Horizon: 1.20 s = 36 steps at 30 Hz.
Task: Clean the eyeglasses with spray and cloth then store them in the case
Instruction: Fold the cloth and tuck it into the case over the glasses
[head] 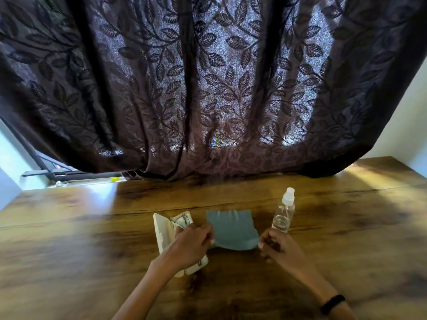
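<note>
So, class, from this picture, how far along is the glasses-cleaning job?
Done: unclear. The glasses lie in the open case; nothing shows whether they were cleaned. In hand: the left hand and right hand seem to pinch the cloth by its near corners, while the bottle stands untouched beside it. Left: at least closing the case, perhaps the whole cleaning.

One head-worn wide-angle view looks forward and down, close over the wooden table, facing the curtain.
</note>
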Each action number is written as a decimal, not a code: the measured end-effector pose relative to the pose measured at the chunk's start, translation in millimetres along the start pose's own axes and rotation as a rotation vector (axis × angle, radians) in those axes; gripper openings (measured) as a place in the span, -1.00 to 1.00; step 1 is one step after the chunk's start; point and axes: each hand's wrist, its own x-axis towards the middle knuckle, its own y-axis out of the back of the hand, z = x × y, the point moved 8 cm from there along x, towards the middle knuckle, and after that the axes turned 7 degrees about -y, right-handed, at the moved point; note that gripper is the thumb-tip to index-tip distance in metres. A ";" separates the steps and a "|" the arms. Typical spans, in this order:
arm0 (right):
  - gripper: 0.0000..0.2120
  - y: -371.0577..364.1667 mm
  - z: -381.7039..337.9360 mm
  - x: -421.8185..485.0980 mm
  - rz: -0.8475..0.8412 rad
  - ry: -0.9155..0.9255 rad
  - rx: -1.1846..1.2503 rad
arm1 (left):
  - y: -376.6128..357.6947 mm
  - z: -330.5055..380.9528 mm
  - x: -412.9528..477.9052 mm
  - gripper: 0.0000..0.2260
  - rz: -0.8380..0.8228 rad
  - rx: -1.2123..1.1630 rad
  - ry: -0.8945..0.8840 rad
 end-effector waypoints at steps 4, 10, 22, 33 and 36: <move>-0.94 3.6 -9.4 9.7 0.062 0.005 -0.055 | 13.6 -8.3 10.1 -0.92 0.105 0.020 0.066; -0.96 6.9 -31.3 38.9 0.251 0.067 -0.131 | 33.4 -28.9 35.2 -0.89 0.214 0.031 0.188; -0.89 6.8 -34.2 87.6 0.417 -0.033 -0.268 | 22.1 -54.4 75.3 -0.78 0.125 0.186 0.314; -0.67 9.5 -31.0 83.8 0.386 -0.059 -0.214 | 32.5 -49.9 71.2 -0.80 0.219 0.356 0.272; -0.84 7.4 -41.2 70.5 0.395 0.091 -0.292 | 28.2 -26.4 65.6 -0.87 0.200 0.309 0.066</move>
